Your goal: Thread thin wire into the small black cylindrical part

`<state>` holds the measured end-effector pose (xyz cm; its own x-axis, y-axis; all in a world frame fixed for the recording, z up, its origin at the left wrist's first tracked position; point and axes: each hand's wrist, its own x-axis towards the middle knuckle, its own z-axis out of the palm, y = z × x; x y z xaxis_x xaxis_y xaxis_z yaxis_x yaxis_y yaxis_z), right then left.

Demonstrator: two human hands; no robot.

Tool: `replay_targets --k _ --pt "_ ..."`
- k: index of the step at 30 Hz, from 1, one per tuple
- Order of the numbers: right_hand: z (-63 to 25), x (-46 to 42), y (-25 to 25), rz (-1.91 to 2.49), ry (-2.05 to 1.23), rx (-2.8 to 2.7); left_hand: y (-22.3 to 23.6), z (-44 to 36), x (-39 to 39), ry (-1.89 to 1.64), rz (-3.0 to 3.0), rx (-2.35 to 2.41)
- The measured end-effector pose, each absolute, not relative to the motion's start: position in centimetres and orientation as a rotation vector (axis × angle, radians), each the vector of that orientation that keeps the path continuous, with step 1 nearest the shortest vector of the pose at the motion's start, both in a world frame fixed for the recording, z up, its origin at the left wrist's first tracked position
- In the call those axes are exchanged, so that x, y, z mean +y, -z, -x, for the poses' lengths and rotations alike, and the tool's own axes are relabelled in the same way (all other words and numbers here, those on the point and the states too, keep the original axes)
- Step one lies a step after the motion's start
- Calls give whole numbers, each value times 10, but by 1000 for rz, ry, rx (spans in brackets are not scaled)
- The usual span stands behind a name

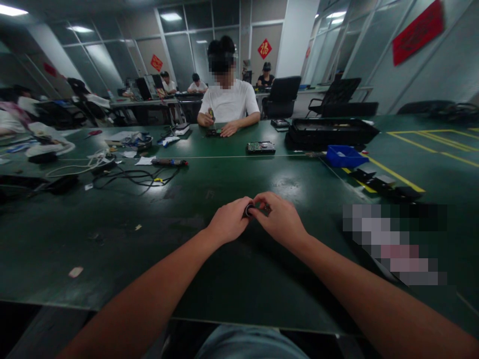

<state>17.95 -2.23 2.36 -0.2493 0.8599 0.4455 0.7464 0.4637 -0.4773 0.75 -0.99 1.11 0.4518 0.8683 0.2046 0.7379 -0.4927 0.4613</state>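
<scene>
Just above the green table point(209, 279), my two hands meet around a small dark round part with a pale ring point(248, 210). My left hand point(230, 219) is closed around it from the left, and its fingers hide much of the part. From the right, the thumb and fingers of my right hand point(279, 217) are bent in a pinch at the part's edge. Whether those right fingertips hold a second small piece cannot be made out.
Cables point(138, 177) and a screwdriver-like tool point(170, 162) lie at left. A hard drive point(261, 147) sits ahead, near a person point(228, 102) working across the table. At right are a black tray point(331, 130), a blue bin point(346, 156) and small dark blocks point(385, 183).
</scene>
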Motion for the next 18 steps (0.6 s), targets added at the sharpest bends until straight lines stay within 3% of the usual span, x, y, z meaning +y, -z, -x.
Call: replay_targets --k 8,18 --pt "-181 -23 -25 1406 -220 -2020 -14 -8 -11 -578 -2407 1361" --pt "-185 -31 -39 1210 -311 -1908 -2 -4 -1 -798 -2183 1411"
